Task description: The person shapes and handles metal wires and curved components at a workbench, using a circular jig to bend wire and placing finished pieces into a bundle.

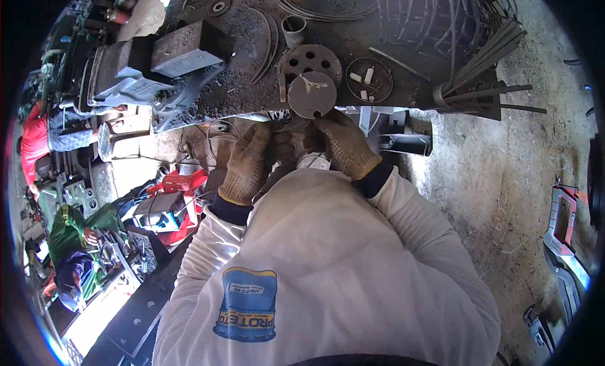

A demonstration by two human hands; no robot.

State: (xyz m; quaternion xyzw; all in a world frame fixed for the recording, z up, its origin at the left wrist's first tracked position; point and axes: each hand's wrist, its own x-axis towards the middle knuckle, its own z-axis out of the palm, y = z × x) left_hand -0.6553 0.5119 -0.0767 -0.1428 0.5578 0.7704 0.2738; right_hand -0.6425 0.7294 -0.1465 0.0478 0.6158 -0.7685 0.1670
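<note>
Both of my hands wear tan knitted work gloves and are held in front of my chest, just below the bench's near edge. My left hand (247,166) has its fingers curled inward, and its fingertips are in shadow. Opposite it, my right hand (348,146) is also curled, close under a round grey metal disc (312,93) that overhangs the bench edge. That disc has a small notch or hole at its near side. Whatever is between the fingers of either hand is too dark to make out. Behind the disc lies a round plate with several holes (326,56).
On the dark metal bench (246,104) stand a short pipe (293,30), a round tray (370,80) with white pieces, box-shaped metal blocks (186,49) and a rod bundle (485,57). Red equipment (183,183) and two people are at left. A red-grey framed tool (561,221) is at right.
</note>
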